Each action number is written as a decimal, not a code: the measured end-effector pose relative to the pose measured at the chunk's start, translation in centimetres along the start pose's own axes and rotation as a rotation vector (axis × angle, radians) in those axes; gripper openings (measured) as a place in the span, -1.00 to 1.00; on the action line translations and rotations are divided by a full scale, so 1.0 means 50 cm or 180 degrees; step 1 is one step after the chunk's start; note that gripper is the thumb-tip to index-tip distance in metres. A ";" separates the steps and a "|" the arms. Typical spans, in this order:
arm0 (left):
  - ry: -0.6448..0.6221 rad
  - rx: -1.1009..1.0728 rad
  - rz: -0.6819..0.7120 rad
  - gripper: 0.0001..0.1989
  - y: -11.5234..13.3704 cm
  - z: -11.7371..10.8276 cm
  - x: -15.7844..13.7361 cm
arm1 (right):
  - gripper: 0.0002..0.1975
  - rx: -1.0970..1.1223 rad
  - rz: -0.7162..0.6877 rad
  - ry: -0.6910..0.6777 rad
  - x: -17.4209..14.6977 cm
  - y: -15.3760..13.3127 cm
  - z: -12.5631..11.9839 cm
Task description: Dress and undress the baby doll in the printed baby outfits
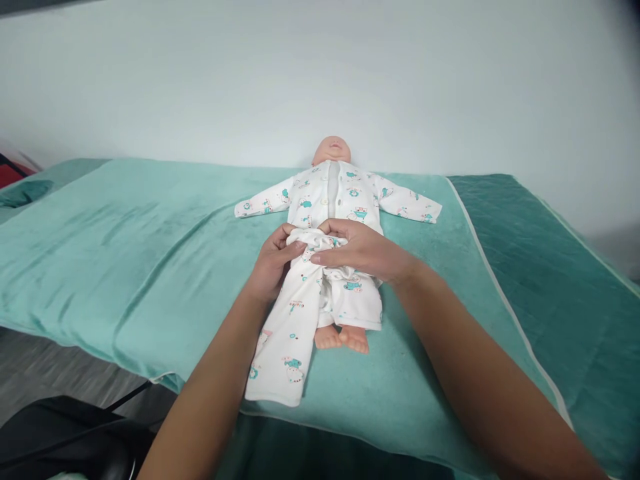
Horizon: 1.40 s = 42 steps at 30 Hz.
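A baby doll lies on its back, its head toward the wall. It wears a white printed jacket with the sleeves spread out to both sides and the front edges slightly apart. White printed baby pants lie over its lower body, one leg stretched toward me and the other bunched near the doll's feet. My left hand pinches the waistband at its left side. With thumb and fingers, my right hand grips the gathered fabric at the waistband's right. The doll's legs are mostly hidden by the pants.
A light green cover spreads under the doll, with a darker green quilted cover to the right. Behind stands a pale wall. A black chair or bag-like object is at the lower left, over a grey floor.
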<state>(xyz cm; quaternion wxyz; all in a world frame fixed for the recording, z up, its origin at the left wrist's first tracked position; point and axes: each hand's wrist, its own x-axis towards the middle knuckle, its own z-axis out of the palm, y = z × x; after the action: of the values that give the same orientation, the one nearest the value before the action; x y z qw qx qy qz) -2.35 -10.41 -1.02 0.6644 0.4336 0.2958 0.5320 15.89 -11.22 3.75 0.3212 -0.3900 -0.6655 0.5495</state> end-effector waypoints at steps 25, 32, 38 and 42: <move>-0.0203 0.0249 -0.0416 -0.62 0.006 -0.013 -0.018 | -0.67 0.0310 -0.0052 -0.0239 0.003 0.004 -0.007; -0.0163 0.0177 -0.0349 -0.57 0.007 0.000 -0.020 | -0.72 0.0157 0.0047 -0.0283 -0.002 0.004 -0.003; -0.0502 0.0591 -0.0427 -0.62 0.012 -0.018 -0.006 | -0.72 0.0973 -0.0067 0.0333 0.012 0.029 0.004; -0.0958 0.0763 -0.0712 -0.63 0.013 -0.028 -0.008 | -0.72 0.0908 -0.0292 0.0621 0.012 0.025 0.008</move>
<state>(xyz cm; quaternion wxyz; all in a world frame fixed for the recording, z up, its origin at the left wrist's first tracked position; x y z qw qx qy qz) -3.94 -10.40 -1.10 0.6996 0.5485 0.3007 0.3454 15.47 -10.75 2.46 0.4610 -0.3612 -0.5635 0.5827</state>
